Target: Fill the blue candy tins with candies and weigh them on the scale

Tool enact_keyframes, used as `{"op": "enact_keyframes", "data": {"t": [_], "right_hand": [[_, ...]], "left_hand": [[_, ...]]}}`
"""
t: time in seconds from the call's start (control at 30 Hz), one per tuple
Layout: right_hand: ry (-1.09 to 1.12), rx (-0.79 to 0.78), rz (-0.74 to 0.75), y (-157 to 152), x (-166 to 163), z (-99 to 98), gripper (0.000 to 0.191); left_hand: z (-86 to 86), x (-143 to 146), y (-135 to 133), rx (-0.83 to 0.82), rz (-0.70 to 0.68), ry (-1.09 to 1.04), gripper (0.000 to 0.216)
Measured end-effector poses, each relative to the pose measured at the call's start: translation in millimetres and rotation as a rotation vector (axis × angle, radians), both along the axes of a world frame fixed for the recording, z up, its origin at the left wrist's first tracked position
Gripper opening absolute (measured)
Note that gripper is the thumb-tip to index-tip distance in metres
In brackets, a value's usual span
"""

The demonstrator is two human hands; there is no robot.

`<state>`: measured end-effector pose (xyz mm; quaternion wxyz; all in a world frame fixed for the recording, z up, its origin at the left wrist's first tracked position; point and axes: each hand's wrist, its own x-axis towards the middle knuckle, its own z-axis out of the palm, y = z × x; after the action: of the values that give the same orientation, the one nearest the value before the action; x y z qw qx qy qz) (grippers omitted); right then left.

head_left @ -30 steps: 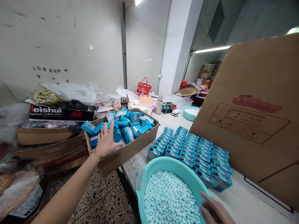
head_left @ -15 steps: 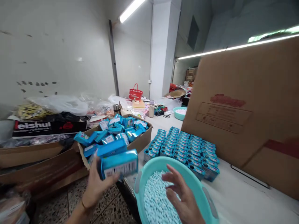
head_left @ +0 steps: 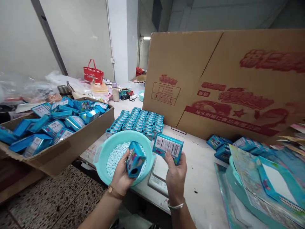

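Observation:
My left hand (head_left: 120, 178) is closed around a blue small box (head_left: 136, 156), tilted over the turquoise basin (head_left: 100, 168), with a dark round spot on its near end. In my right hand (head_left: 175, 175) another blue small box (head_left: 168, 144) is pinched between thumb and fingers, its barcode side toward me. This second box is beside the basin's right rim, above a white scale (head_left: 158, 171). Small pale-blue pellets (head_left: 116, 157) fill the bottom of the basin. Behind it, similar blue boxes (head_left: 140, 119) stand in rows on the table.
At left, a cardboard carton (head_left: 78, 148) holds a heap of blue boxes. A large cardboard sheet (head_left: 181, 76) stands upright behind the table (head_left: 190, 203). On the right are more blue boxes (head_left: 216, 142) and a turquoise tub (head_left: 233, 178) under printed sheets.
My view has swung right. My left hand, earlier by the carton with two boxes, is now over the basin with one. My right hand, empty before, now grips a box.

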<state>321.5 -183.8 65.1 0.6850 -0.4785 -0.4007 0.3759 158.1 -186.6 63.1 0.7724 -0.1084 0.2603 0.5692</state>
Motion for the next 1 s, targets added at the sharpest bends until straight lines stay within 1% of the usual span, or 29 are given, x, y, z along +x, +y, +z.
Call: {"op": "enact_keyframes", "data": {"t": [0.03,0.07,0.13,0.2,0.3,0.37,0.43,0.5,0.57,0.6,0.63,0.7,0.73,0.77,0.8,0.87,0.9,0.97,1.0], "right_hand": [[-0.06,0.009,-0.065,-2.3,9.0,0.4,0.038],[-0.105,0.004,-0.095,-4.7,16.6,0.1,0.039],[-0.129,-0.019,-0.089,-9.1,27.7,-1.5,0.039],[-0.114,-0.035,-0.049,-12.1,33.5,-3.9,0.039],[-0.142,-0.029,-0.043,-13.0,34.6,-9.6,0.038],[-0.246,-0.006,-0.094,-11.7,32.4,-16.0,0.037],[-0.395,0.028,-0.15,-9.9,30.6,-23.8,0.038],[-0.524,0.085,-0.171,-9.4,32.3,-29.3,0.038],[-0.604,0.196,-0.137,-11.2,40.1,-27.5,0.039],[-0.631,0.265,-0.071,-12.7,46.2,-22.5,0.04],[-0.657,0.328,0.042,-14.4,53.3,-14.4,0.041],[-0.752,0.405,0.355,-16.8,66.7,9.1,0.043],[-0.846,0.41,0.516,-17.2,71.3,22.8,0.043],[-0.969,0.416,0.635,-17.0,73.7,36.4,0.042],[-1.098,0.425,0.721,-15.9,73.8,48.6,0.04],[-1.315,0.46,0.787,-11.1,68.0,66.0,0.037],[-1.383,0.478,0.802,-7.4,63.7,70.7,0.035],[-1.441,0.495,0.849,1.6,55.3,73.9,0.036],[-1.443,0.498,0.883,6.3,52.0,73.8,0.037]], "left_hand": [[-0.2,1.8,-3.2,-0.026,-0.05,-0.107,0.029],[-0.3,3.1,-6.5,-0.042,-0.095,-0.212,0.031],[-0.7,5.1,-11.7,-0.068,-0.15,-0.368,0.034],[-2.5,7.0,-13.1,-0.103,-0.174,-0.435,0.037],[-8.2,10.4,-8.0,-0.138,-0.196,-0.468,0.039],[-11.9,13.7,-2.7,-0.132,-0.215,-0.458,0.038],[-12.7,18.1,1.8,-0.113,-0.248,-0.42,0.034],[-10.7,21.6,5.1,-0.098,-0.277,-0.395,0.027],[-8.4,21.6,8.7,-0.082,-0.291,-0.382,0.019],[-7.9,19.9,11.0,-0.067,-0.3,-0.372,0.015],[-7.9,17.2,13.6,-0.045,-0.318,-0.349,0.011],[-9.0,11.1,19.1,0.017,-0.412,-0.265,0.011],[-9.4,8.7,21.4,0.052,-0.462,-0.21,0.014],[-9.2,7.6,23.1,0.083,-0.503,-0.148,0.016],[-8.3,7.8,24.0,0.107,-0.54,-0.09,0.017],[-4.9,11.8,23.5,0.127,-0.605,-0.037,0.019],[-2.9,14.7,22.1,0.131,-0.633,-0.042,0.019],[0.4,19.8,18.0,0.147,-0.661,-0.099,0.019],[1.2,21.3,15.6,0.156,-0.645,-0.132,0.019]]}}
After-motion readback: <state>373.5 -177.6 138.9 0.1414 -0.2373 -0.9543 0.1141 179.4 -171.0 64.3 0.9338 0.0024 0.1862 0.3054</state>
